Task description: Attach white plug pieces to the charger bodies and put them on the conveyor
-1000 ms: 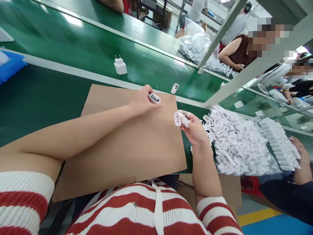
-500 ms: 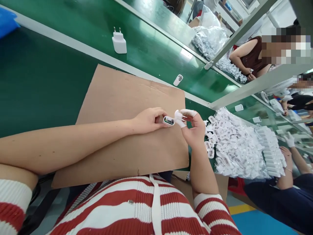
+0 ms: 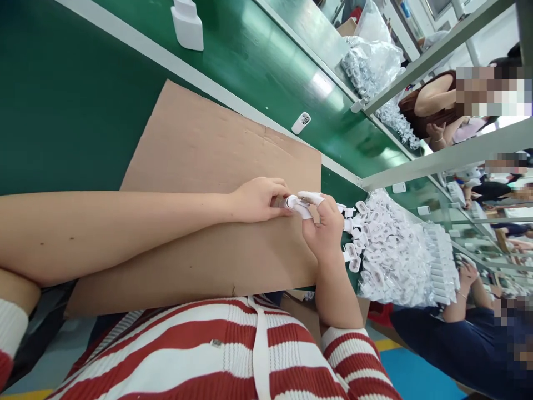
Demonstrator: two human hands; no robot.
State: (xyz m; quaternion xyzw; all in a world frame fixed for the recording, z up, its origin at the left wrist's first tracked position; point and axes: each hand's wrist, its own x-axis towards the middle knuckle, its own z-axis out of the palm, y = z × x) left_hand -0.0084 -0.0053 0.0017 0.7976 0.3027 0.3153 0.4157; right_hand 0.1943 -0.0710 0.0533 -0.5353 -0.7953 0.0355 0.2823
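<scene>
A red-and-white striped knit top (image 3: pixel 179 339) fills the bottom of the view, worn by the person whose bare arms reach forward. In front of it a sheet of brown cardboard (image 3: pixel 200 144) lies at a slant on a dark green worktop (image 3: pixel 75 122). The left arm crosses the sheet from the left edge. Over the sheet's right part the hands meet: the left hand (image 3: pixel 260 200) has its fingers clamped on a white charger casing (image 3: pixel 290 202), mostly hidden by them. The right hand (image 3: pixel 325 229) faces it, thumb and forefinger in white covers and closed on a small white cap at the casing's end — white against white, so the cap's outline is hard to make out.

Right of the cardboard, loose white plastic frames (image 3: pixel 353 256) lie on the worktop, touching a clear bag packed with white parts (image 3: pixel 391 250). Just past the bag stands a row of white blocks (image 3: pixel 442 266), and beyond them a co-worker in dark blue (image 3: pixel 441 344) holds both hands together.

Across a pale rail (image 3: pixel 125 33) runs a glossy green strip (image 3: pixel 250 66). On it lie a white casing with an open end (image 3: pixel 301 123) and, farther left, a white charger (image 3: pixel 187 29) cut off by the top edge. Farther back — past slanting metal posts (image 3: pixel 449 149) — a person in a brown top (image 3: pixel 435 103) sits near bagged parts (image 3: pixel 370 61).
</scene>
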